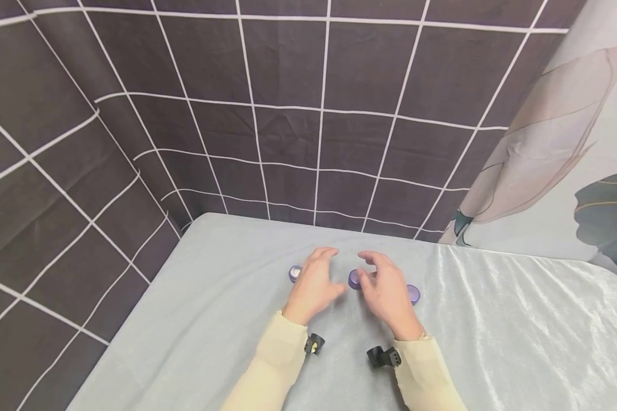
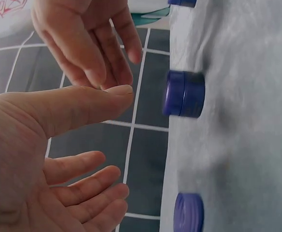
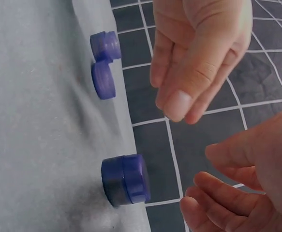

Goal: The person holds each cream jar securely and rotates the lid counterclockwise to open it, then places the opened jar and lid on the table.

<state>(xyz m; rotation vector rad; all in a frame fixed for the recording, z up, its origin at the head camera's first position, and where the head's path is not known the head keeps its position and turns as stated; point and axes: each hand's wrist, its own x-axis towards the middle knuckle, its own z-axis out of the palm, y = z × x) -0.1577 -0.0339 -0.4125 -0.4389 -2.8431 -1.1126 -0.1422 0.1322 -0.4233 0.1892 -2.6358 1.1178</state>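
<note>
A small purple jar [image 1: 354, 279] with its lid on stands on the pale cloth [image 1: 211, 297], between the two hands. The left hand [image 1: 313, 285] and the right hand [image 1: 389, 292] are up in the air, fingers loose and a bit bent, holding nothing. The jar looks light and hard, and its smooth sides may be slippery. A good hold is round the sides: one hand on the bottom part, the other on the lid.

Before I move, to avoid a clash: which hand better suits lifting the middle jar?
Probably the right hand: in the head view it partly overlaps the middle jar; the left hand sits clear.
</note>
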